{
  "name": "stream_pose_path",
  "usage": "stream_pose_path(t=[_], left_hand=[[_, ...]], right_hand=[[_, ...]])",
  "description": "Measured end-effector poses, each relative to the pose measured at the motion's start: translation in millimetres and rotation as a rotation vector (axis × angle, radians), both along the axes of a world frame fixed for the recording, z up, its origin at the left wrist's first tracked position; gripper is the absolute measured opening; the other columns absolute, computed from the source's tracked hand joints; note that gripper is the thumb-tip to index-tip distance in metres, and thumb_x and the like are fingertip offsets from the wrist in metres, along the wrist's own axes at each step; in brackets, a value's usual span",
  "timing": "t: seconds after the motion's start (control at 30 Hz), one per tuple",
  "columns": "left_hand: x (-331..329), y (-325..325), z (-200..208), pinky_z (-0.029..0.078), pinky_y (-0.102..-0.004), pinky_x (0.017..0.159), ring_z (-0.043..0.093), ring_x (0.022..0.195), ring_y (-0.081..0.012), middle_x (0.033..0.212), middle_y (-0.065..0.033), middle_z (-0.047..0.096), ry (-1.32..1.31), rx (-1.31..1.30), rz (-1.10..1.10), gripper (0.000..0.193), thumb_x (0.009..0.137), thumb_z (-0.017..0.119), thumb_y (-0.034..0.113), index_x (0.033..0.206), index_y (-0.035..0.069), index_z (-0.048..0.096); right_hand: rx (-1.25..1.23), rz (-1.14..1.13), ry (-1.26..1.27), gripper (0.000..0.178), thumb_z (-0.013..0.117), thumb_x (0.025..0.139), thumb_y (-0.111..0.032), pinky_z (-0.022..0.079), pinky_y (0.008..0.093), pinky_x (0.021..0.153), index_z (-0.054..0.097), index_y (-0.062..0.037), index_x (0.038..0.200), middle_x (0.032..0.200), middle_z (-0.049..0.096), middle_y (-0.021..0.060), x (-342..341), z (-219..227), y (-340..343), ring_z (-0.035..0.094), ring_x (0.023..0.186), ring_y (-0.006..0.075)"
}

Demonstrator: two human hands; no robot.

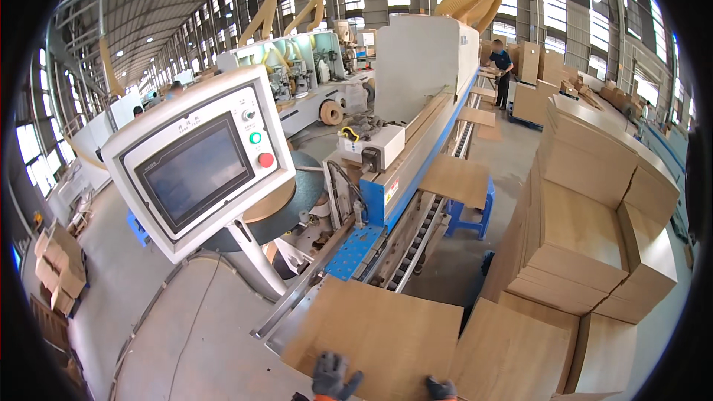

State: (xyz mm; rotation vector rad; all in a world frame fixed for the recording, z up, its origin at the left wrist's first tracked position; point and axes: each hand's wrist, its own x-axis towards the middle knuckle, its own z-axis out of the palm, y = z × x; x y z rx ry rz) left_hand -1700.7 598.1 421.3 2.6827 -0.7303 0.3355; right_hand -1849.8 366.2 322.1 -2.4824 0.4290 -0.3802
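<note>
A flat wood-grain board (386, 330) lies at the near end of the machine, its far edge by a blue perforated plate (355, 252). My left hand (334, 377), in a dark grey glove, rests flat on the board's near part, thumb apart from the fingers. At the near right corner of the same board is my right hand (440, 388), gloved too and partly cut off by the lower edge of the view. Its fingers are bent against the board's edge; their undersides are hidden.
Left of the board stands a control panel (197, 160) with a screen and buttons. A roller track (416, 245) runs away along the machine, carrying another board (457, 180) above a blue stool (475, 215). Tall board stacks (579, 230) rise at right. A co-worker (500, 67) stands farther off.
</note>
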Motion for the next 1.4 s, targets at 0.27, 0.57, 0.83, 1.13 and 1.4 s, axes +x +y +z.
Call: stream_pose_path(t=[0.27,0.57,0.83,1.13,1.4], left_hand=[[29.2,-29.2,-32.3,0.025,-0.0561,0.1,0.038,0.114,-0.0477,0.12,-0.0272,0.045,-0.089,0.015,-0.105,0.049,0.084,0.05,0.038,0.11,-0.004,0.051],[83.2,-100.1,-24.7,0.028,-0.0577,0.097,0.04,0.112,-0.0478,0.113,-0.0291,0.048,-0.178,-0.096,-0.18,0.049,0.083,0.052,0.041,0.101,-0.005,0.053],[130.4,-140.7,-51.5,0.032,-0.0538,0.095,0.043,0.11,-0.0441,0.112,-0.0261,0.049,-0.304,-0.164,-0.228,0.048,0.083,0.052,0.04,0.106,-0.002,0.052],[184.2,-214.0,-61.9,0.029,-0.0539,0.096,0.038,0.112,-0.0458,0.115,-0.0252,0.045,-0.268,-0.265,-0.165,0.051,0.079,0.055,0.039,0.104,-0.004,0.051],[9.5,-211.0,-128.6,0.035,-0.0394,0.098,0.043,0.115,-0.0268,0.131,-0.0171,0.042,-0.466,0.072,-0.884,0.043,0.092,0.041,0.027,0.127,0.002,0.041]], right_hand=[[1.206,-0.505,-0.144,0.025,0.046,0.09,-0.02,0.045,0.0355,0.069,0.061,-0.0015,0.083,0.075,0.059,0.0059,78.2,43.4,40.1,0.056,0.075,0.018],[0.904,-0.856,0.148,0.056,0.069,0.071,-0.045,0.048,0.0338,0.067,0.06,0.0062,0.091,0.081,0.065,0.0156,147.4,11.3,-38.7,0.063,0.076,0.0254],[0.922,-0.802,0.023,0.058,0.066,0.071,-0.048,0.046,0.037,0.073,0.062,0.0051,0.094,0.085,0.065,0.0204,185.5,8.6,-91.5,0.062,0.086,0.0343],[0.833,-0.882,-0.371,0.069,0.064,0.075,-0.047,0.039,0.038,0.095,0.049,0.0043,0.118,0.121,0.05,0.024,171.8,5.0,-124.4,0.049,0.113,0.0327],[-0.353,-1.64,0.333,0.076,0.054,0.074,-0.056,0.026,0.0438,0.103,0.046,0.0007,0.123,0.129,0.042,0.0244,-174.1,-7.0,-212.1,0.039,0.118,0.0385]])
